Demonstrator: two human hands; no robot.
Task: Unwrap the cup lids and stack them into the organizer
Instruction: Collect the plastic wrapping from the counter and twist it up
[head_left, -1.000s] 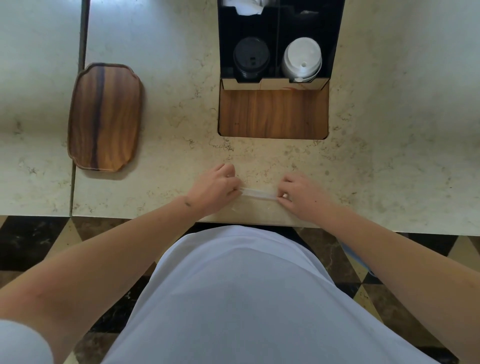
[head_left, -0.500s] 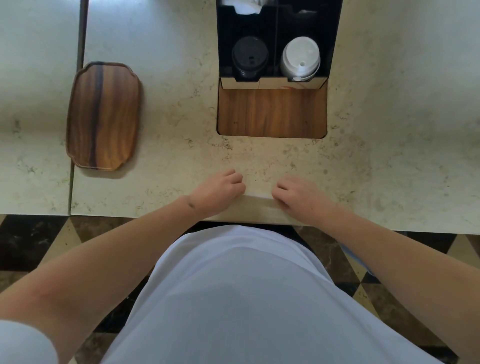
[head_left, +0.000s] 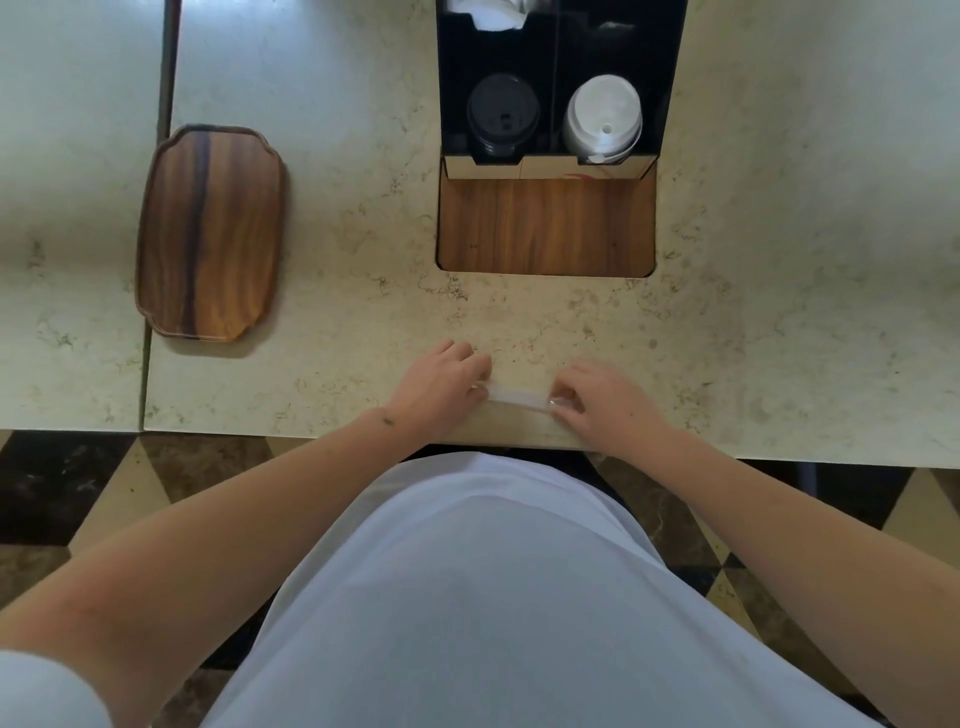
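A thin strip of clear plastic wrap (head_left: 517, 397) is stretched flat on the counter near its front edge. My left hand (head_left: 441, 387) pinches its left end and my right hand (head_left: 602, 402) pinches its right end. At the back stands a black organizer (head_left: 553, 52) with a wooden front. Its left slot holds a stack of black cup lids (head_left: 501, 114); its right slot holds a stack of white cup lids (head_left: 602, 119).
A wooden tray (head_left: 210, 234) lies on the counter to the left, across a seam between two slabs. White paper (head_left: 493, 15) sits in a back compartment of the organizer. The counter's front edge runs just under my wrists.
Half a second ago my hands were close together with the wrap barely showing. Now they have moved apart and the clear strip is pulled taut between them again.
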